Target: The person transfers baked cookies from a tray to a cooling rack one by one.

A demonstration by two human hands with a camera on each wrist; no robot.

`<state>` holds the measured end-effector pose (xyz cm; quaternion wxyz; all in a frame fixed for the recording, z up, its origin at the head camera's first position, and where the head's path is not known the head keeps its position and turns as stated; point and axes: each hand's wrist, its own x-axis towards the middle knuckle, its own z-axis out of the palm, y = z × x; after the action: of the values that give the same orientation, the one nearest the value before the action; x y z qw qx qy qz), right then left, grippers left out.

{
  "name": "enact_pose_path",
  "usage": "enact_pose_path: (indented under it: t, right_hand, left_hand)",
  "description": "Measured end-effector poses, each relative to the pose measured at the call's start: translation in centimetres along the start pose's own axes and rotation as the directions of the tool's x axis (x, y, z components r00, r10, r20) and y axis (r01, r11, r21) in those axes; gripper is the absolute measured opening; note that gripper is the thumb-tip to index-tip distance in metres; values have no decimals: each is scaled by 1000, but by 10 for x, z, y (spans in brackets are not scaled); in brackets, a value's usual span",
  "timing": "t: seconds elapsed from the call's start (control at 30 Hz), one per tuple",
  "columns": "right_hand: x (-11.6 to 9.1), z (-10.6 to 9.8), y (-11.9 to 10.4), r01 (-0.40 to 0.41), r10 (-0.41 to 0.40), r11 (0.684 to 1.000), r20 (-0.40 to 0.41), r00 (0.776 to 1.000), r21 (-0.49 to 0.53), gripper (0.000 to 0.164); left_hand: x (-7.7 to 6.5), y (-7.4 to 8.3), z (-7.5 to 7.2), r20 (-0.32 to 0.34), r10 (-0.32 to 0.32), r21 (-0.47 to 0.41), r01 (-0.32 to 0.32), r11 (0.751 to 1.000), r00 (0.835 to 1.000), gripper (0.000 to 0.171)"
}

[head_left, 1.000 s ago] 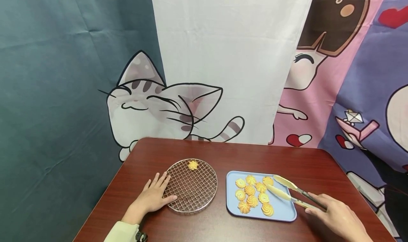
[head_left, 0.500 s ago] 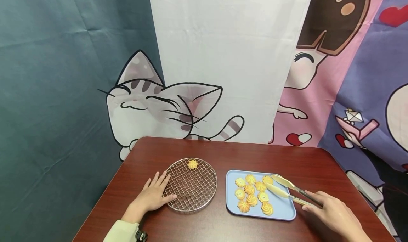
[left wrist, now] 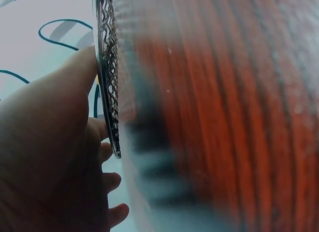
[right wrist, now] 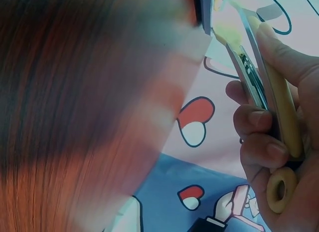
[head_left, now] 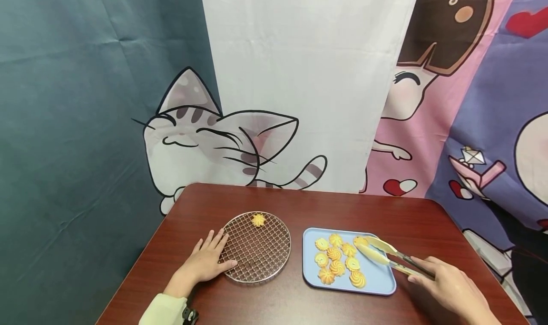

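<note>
My right hand (head_left: 454,284) grips a pair of tongs (right wrist: 284,112) with metal arms and pale yellow tips. Over the blue tray (head_left: 376,287), the tong tips stand on either side of a round cookie (head_left: 360,241) at its back right; whether they touch it I cannot tell. Several more swirled cookies (head_left: 337,268) lie on the tray. On the left, my left hand (head_left: 204,263) rests with spread, straight fingers at the rim of a round wire rack (head_left: 257,253). One star-shaped cookie (head_left: 258,220) sits near the rack's far edge.
Everything stands on a reddish-brown wooden table (head_left: 282,310). Behind it hangs a cloth backdrop (head_left: 308,77) with cartoon figures. A gap of table separates rack and tray.
The tongs have shifted slightly left and their tips have closed in around the round cookie at the tray's back right. My left hand stays where it was.
</note>
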<state>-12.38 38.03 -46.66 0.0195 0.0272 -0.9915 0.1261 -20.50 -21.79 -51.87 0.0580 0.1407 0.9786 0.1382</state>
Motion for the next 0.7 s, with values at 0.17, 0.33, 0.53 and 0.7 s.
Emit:
enact_pose_path:
  t: [0.17, 0.33, 0.53, 0.7]
  right_hand:
    - [0, -2, -1, 1, -1, 1000, 2, 1000, 2, 52]
    - [1, -3, -2, -12, 12, 1000, 25, 1000, -1, 59]
    - [5, -2, -4, -18, 18, 1000, 32, 999, 2, 63]
    - [6, -2, -4, -2, 2, 1000, 22, 1000, -3, 63]
  left_hand:
    - [-1, 0, 0, 2, -4, -3, 4, 1000, 1000, 90]
    - [-1, 1, 0, 5, -3, 1, 3, 1000, 1000, 89]
    - [0, 0, -1, 11, -8, -1, 8, 1000, 1000, 89]
    - [0, 1, -2, 13, -7, -3, 7, 1000, 1000, 89]
